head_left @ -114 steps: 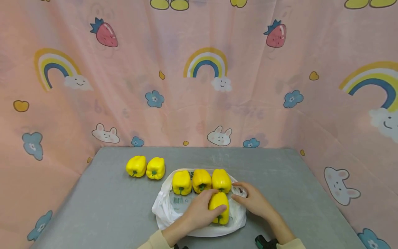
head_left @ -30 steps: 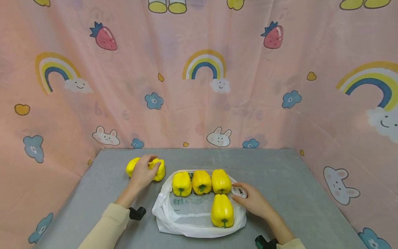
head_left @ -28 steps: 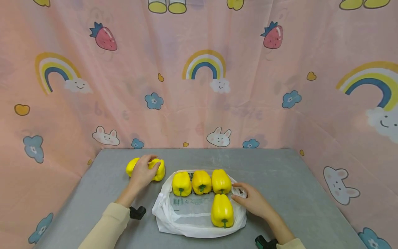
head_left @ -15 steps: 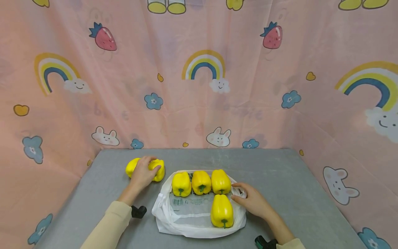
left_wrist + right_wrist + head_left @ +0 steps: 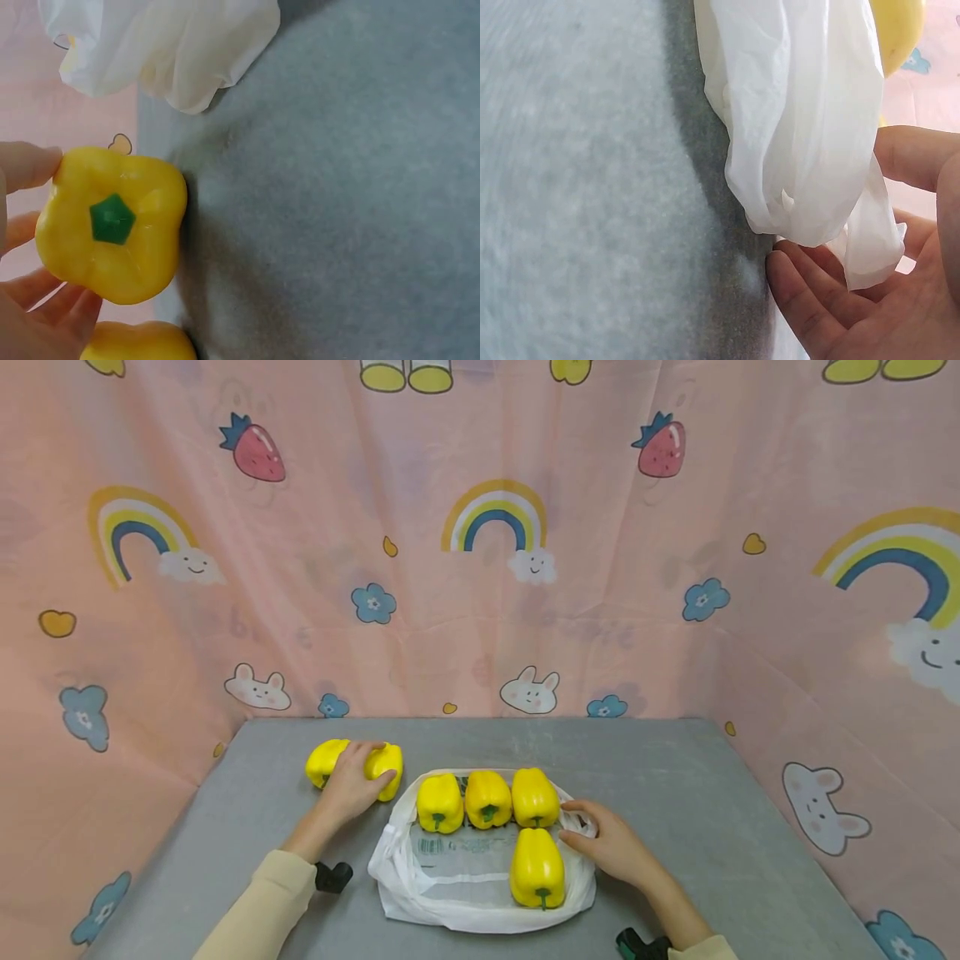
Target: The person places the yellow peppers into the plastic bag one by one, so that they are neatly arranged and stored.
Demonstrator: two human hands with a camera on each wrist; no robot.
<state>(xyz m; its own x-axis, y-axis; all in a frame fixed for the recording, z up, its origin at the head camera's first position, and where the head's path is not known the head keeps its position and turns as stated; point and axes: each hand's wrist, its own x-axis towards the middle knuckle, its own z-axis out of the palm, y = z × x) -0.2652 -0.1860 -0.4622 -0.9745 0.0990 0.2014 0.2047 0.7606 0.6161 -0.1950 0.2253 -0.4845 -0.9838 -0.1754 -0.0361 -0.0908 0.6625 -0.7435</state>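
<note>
At the table's back left, my left hand [image 5: 351, 783] grips the right one of two yellow bell peppers [image 5: 384, 768], thumb on one side and fingers on the other. In the left wrist view this bell pepper [image 5: 112, 225] shows its green stem end. The other bell pepper [image 5: 324, 762] lies close beside it. My right hand [image 5: 611, 843] holds the right rim of a white plastic bag [image 5: 397, 881]; the right wrist view has the bag's folds [image 5: 802, 135] between thumb and fingers. Inside the spread bag, three bell peppers [image 5: 487, 799] form a back row, with another bell pepper [image 5: 537, 868] in front at right.
The grey table [image 5: 645, 760] carries the bag at its middle. A pink printed curtain [image 5: 465, 635] encloses the back and both sides. Black wrist mounts [image 5: 333, 877] sit below each hand.
My left hand has let go of the front bell pepper in the bag, moved to the back left and taken hold of another, which has shifted slightly right. My right hand stays in place.
</note>
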